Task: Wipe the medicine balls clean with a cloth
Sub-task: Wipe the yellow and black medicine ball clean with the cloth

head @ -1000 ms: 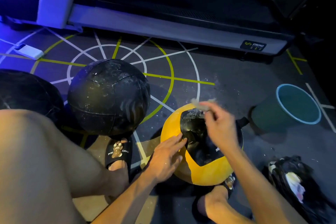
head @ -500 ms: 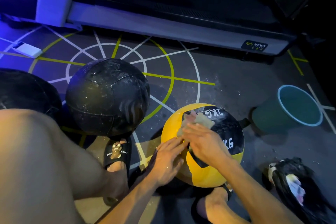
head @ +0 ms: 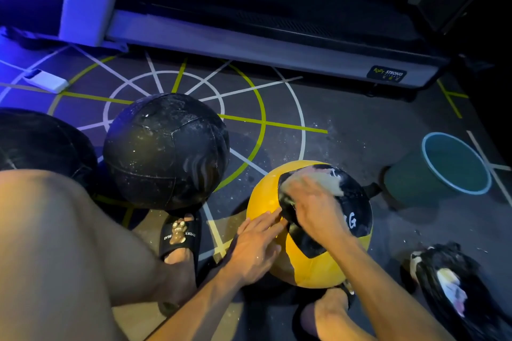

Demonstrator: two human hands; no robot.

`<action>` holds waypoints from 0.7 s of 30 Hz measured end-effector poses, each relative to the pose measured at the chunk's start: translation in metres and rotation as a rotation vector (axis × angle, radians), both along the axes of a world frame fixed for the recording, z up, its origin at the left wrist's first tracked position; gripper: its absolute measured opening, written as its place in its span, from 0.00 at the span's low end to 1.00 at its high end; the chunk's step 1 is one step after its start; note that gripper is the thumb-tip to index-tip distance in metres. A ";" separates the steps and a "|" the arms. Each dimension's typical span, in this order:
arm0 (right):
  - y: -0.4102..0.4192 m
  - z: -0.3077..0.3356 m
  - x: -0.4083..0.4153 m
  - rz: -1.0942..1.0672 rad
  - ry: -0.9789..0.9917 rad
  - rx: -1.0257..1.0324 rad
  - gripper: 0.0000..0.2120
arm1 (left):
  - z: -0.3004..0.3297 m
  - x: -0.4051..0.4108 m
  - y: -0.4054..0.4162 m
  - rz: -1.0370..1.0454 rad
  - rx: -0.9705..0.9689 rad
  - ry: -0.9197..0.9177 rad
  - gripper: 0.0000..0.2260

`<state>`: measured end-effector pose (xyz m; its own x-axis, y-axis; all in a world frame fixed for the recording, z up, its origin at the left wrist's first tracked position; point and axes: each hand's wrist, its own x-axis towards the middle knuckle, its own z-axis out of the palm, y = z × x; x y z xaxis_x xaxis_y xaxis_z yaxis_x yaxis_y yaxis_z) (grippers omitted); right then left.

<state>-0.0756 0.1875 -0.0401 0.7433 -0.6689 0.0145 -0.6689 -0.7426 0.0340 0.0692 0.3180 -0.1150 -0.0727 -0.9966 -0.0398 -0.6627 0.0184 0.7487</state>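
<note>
A: Your right hand (head: 315,207) is on top of the round yellow-and-black medicine ball (head: 266,199), fingers curled over the pale crumpled cloth (head: 328,183) and pressing it onto the black panel.

B: And your left hand (head: 256,246) lies flat against the ball's yellow near-left side, fingers straight, steadying it. Nothing gripped there.

A: That ball sits on the dark lined floor (head: 346,124) between your feet, toward the near right of the marked circle. White letters show on its black panel beside your wrist.

B: Just left of it, apart from it, stands the big scuffed black leather medicine ball (head: 166,149), speckled with white flecks. Your black slide sandal (head: 180,232) touches its base.

A: Another dark ball (head: 41,141) peeks in at the left edge, behind your knee.

B: The round teal plastic basin (head: 443,169) stands on the floor to the right, near the yellow ball. A black bag (head: 454,285) lies at the near right corner.
</note>
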 end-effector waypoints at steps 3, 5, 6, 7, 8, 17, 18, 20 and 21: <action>0.005 -0.012 0.002 0.202 0.083 0.208 0.19 | -0.005 0.000 0.004 0.018 -0.001 0.023 0.25; -0.008 -0.006 -0.010 0.088 -0.064 0.245 0.20 | -0.003 0.000 0.006 0.031 0.005 0.044 0.27; -0.016 -0.003 -0.019 -0.031 -0.157 0.236 0.21 | -0.001 0.000 0.005 0.020 0.012 0.026 0.28; -0.022 0.001 -0.025 -0.161 -0.245 0.234 0.21 | 0.000 0.001 0.004 0.008 0.020 0.005 0.28; -0.022 0.004 -0.028 -0.235 -0.281 0.193 0.21 | 0.001 0.001 0.002 0.006 0.027 -0.005 0.28; 0.014 -0.015 -0.035 -0.006 -0.298 0.193 0.25 | -0.003 0.019 -0.001 0.102 0.015 -0.051 0.19; 0.013 -0.015 -0.037 -0.098 -0.332 0.185 0.25 | 0.001 0.020 -0.003 0.101 0.009 -0.091 0.19; 0.017 -0.018 -0.034 -0.154 -0.346 0.148 0.24 | 0.009 0.020 -0.009 0.120 -0.057 -0.125 0.20; 0.021 -0.022 -0.032 -0.123 -0.338 0.134 0.24 | 0.013 0.018 -0.011 0.129 -0.104 -0.117 0.20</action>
<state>-0.1074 0.2089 -0.0617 0.6256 -0.7653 0.1516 -0.7102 -0.6391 -0.2953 0.0872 0.3070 -0.1024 0.0545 -0.9965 0.0634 -0.7467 0.0015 0.6652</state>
